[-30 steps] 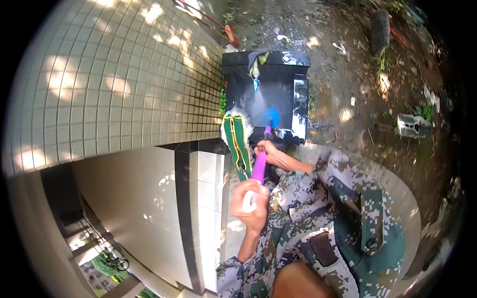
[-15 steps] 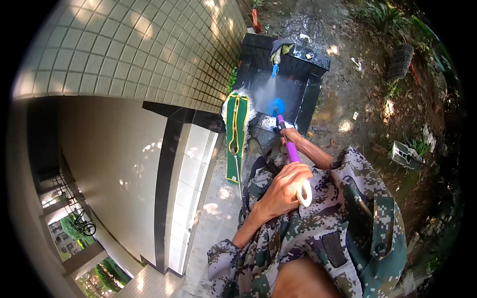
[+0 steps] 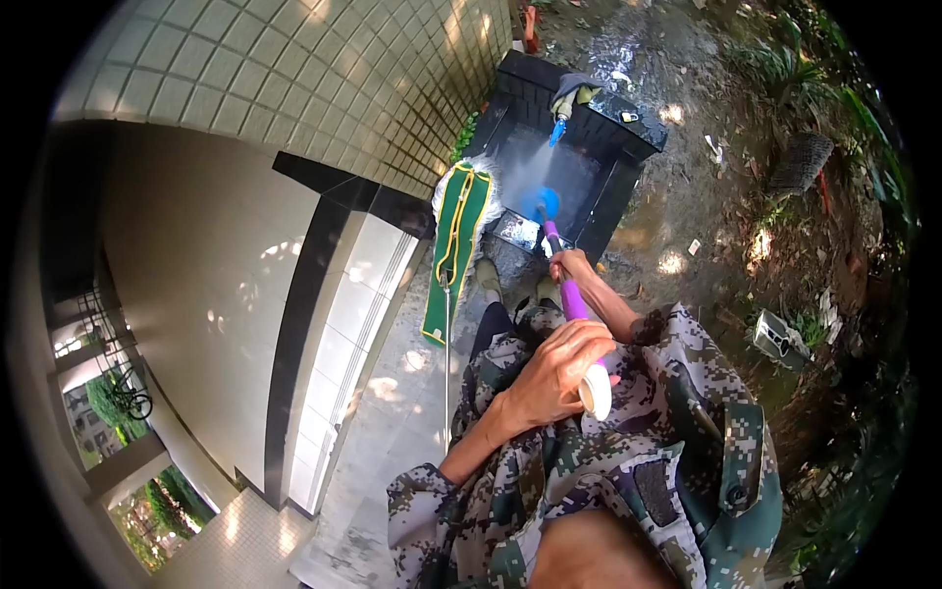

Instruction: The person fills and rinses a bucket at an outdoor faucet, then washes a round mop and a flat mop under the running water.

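Observation:
A mop (image 3: 573,297) with a purple and black handle and a round blue head slants down into a dark tiled wash basin (image 3: 628,162). My left hand (image 3: 564,365) is closed around the upper handle, near its white looped end. Farther down, my right hand (image 3: 579,272) grips the same handle. Water sprays from a tap (image 3: 557,132) with a blue nozzle and cloth wrapped about it, reaching toward the blue head. What lies under that head is hidden by spray and shade. Left of the basin is a green flat mop (image 3: 456,236) with yellow trim, white fringe and a metal pole.
A tiled wall (image 3: 334,88) rises on the left, close to the basin. A padlock (image 3: 629,117) sits on the basin's back rim. To the right is wet, littered ground with plants, a dark slab (image 3: 800,162) and a pale box-like object (image 3: 780,337).
The view has shifted and turned slightly, so the basin sits farther right. Both hands keep their hold on the mop handle, and the water still sprays.

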`<act>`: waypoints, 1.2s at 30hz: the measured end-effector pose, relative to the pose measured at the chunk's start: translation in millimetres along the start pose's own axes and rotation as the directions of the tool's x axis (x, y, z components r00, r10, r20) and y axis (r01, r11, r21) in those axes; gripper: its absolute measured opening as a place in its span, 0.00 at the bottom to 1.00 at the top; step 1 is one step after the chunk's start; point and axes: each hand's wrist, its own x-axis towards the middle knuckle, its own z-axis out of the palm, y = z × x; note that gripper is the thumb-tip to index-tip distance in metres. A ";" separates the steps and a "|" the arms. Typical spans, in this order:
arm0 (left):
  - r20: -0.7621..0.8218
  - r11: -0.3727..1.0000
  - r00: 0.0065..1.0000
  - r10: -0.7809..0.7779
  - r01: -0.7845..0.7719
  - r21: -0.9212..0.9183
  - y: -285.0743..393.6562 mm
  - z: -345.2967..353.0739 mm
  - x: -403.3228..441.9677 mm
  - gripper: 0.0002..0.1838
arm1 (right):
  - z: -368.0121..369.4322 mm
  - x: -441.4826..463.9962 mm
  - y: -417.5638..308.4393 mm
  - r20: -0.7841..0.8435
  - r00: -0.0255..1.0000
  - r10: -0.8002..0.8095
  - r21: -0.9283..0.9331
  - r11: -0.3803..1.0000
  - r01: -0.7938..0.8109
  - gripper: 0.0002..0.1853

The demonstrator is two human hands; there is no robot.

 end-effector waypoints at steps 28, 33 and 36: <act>-0.084 0.984 0.989 0.124 -0.133 -0.119 -6.7 9.2 9.0 0.15 | 0.8 -35.1 -1.4 0.494 0.859 0.134 0.645 0.606 -0.465 0.06; -0.171 0.995 0.985 -0.021 0.004 -0.099 -15.5 11.0 5.8 0.13 | 6.5 -69.7 -11.6 0.514 0.847 0.137 0.663 0.564 -0.493 0.07; -0.164 0.973 0.986 -0.017 -0.021 -0.228 -43.3 22.6 1.0 0.14 | -8.4 -49.5 2.0 0.464 0.875 0.137 0.581 0.699 -0.417 0.06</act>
